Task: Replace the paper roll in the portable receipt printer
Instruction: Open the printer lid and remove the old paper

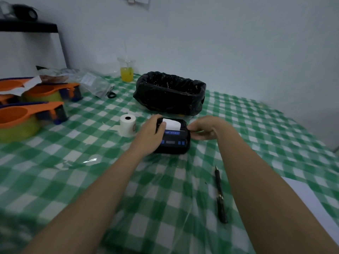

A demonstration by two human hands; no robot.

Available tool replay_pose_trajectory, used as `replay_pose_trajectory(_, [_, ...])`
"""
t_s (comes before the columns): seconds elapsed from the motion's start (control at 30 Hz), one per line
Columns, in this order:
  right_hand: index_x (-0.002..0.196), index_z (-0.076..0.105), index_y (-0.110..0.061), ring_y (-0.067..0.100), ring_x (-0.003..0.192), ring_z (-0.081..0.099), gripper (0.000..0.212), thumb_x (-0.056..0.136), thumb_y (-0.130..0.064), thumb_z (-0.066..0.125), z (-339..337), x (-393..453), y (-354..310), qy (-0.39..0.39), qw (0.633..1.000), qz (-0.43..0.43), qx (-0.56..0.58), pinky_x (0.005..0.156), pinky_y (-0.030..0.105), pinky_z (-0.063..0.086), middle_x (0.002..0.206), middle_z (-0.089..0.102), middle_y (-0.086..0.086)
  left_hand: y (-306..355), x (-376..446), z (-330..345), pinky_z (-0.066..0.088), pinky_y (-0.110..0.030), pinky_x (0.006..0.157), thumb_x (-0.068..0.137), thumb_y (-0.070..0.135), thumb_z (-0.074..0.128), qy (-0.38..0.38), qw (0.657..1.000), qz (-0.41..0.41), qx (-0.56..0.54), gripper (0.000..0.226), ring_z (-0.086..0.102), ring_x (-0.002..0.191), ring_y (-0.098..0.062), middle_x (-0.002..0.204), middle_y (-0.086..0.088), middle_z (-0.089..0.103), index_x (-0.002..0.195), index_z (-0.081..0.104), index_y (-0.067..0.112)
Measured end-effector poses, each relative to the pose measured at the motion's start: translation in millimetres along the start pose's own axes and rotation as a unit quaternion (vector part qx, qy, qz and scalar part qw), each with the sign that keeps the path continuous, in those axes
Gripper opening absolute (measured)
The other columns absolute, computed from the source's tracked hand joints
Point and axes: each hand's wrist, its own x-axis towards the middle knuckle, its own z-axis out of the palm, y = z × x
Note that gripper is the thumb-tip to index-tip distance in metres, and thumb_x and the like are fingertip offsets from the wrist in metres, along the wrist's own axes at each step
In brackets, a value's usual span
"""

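Head view, the only one. Portable receipt printer (172, 137) sits on the green checked tablecloth (256, 129), both hands on it. Left hand (152, 134) wraps the printer's left side, fingers curled over the top edge onto the white paper (171, 124) in the open bay. Right hand (203, 128) pinches at the right edge, thumb and fingers nearly closed; whether they press a latch or only steady the case I cannot tell, as the contact is blurred.

Spare paper roll (127, 125) stands on end just left of the left hand, apart from it, untouched.

Risks, as judged: the light case could skid on the slick cloth under a one-sided push; paper caught askew under the lid would jam the feed. The pen (221, 197) lies well clear.
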Motion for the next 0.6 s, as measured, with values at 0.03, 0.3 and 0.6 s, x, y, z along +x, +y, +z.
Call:
replay_pose_trajectory(0.03, [0.08, 0.056, -0.005, 0.014, 0.07, 0.06, 0.012, 0.091, 0.0, 0.053, 0, 1, -4, -0.005, 1.0, 0.013, -0.02, 0.059, 0.021, 0.058, 0.079, 0.061, 0.006, -2, 0, 2, 0.037, -0.03, 0.089, 0.098, 0.032, 0.034, 0.013, 1.0, 0.004, -0.008, 0.038, 0.049, 0.117, -0.022, 0.13, -0.005, 0.053, 0.13, 0.041, 0.014])
replay_pose_trajectory(0.3, [0.096, 0.061, 0.002, 0.016, 0.072, 0.064, 0.01, 0.087, 0.001, 0.057, -4, 8, -13, -0.015, 0.997, -0.002, -0.07, 0.058, 0.021, 0.06, 0.081, 0.065, 0.012, -14, 0, 9, 0.039, -0.038, 0.101, 0.098, 0.032, 0.031, 0.049, 0.999, 0.0, -0.021, 0.041, 0.046, 0.123, -0.021, 0.136, -0.005, 0.05, 0.135, 0.037, 0.017])
replay_pose_trajectory(0.6, [0.084, 0.054, -0.004, 0.012, 0.061, 0.056, 0.009, 0.083, 0.001, 0.062, -7, 12, 8, -0.003, 0.998, 0.002, 0.057, 0.046, 0.019, 0.055, 0.073, 0.054, 0.007, -15, 1, 13, 0.037, -0.04, 0.105, 0.098, 0.032, 0.03, 0.056, 0.998, 0.001, -0.019, 0.043, 0.043, 0.127, -0.02, 0.14, -0.005, 0.047, 0.138, 0.035, 0.017])
